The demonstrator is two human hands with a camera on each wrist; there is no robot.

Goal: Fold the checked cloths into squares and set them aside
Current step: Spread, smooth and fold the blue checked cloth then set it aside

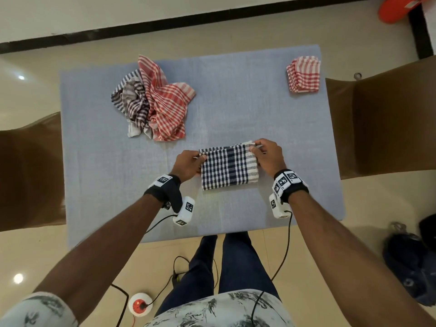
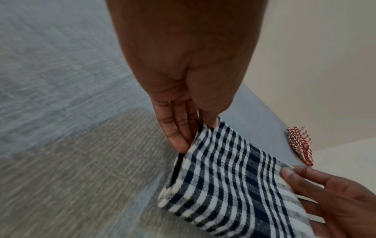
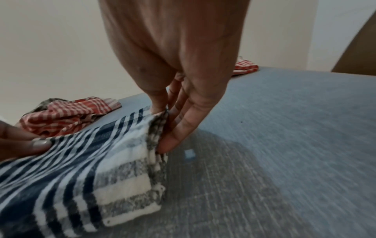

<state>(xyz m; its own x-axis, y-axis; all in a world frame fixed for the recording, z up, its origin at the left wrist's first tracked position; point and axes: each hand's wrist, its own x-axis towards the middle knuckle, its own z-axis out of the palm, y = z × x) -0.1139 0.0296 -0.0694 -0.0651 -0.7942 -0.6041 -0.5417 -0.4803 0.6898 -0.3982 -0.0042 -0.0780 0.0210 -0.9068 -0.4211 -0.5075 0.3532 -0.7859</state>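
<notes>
A navy-and-white checked cloth (image 1: 228, 168), folded into a thick rectangle, lies near the middle of the blue-grey table cover (image 1: 94, 161). My left hand (image 1: 188, 164) pinches its far left corner between thumb and fingers (image 2: 179, 136). My right hand (image 1: 266, 156) pinches the far right corner, thumb on top, fingers (image 3: 179, 128) under the edge. The far edge of the cloth (image 2: 234, 177) is lifted a little off the table. A folded red-and-white checked cloth (image 1: 303, 74) sits at the far right corner. A crumpled heap of red checked (image 1: 167, 102) and dark striped (image 1: 132, 100) cloths lies at the far left.
Brown chairs stand at the table's left (image 1: 28, 171) and right (image 1: 387, 119) sides. Cables run from both wrists down to a white and red socket (image 1: 140, 304) on the floor. A dark bag (image 1: 410, 263) lies on the floor at right.
</notes>
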